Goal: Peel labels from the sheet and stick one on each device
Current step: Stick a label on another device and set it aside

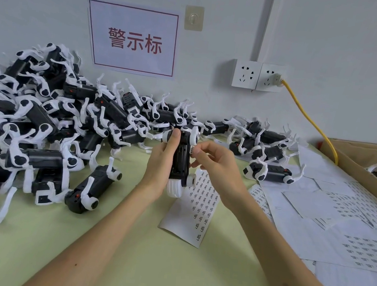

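Note:
My left hand point(162, 161) grips a black and white device point(181, 163) upright above the table, thumb along its top left. My right hand point(215, 165) pinches a small white label point(192, 150) at the device's right edge. Below them lies a label sheet point(197, 213) with rows of small printed labels. A big heap of the same devices point(42, 118) covers the left side of the table and runs along the wall.
More label sheets and blank backing papers point(340, 222) spread over the right of the green table point(120, 254). A cardboard box point(357, 162) at the far right holds some devices. A yellow cable point(310, 120) runs from a wall socket point(271, 78) behind the box.

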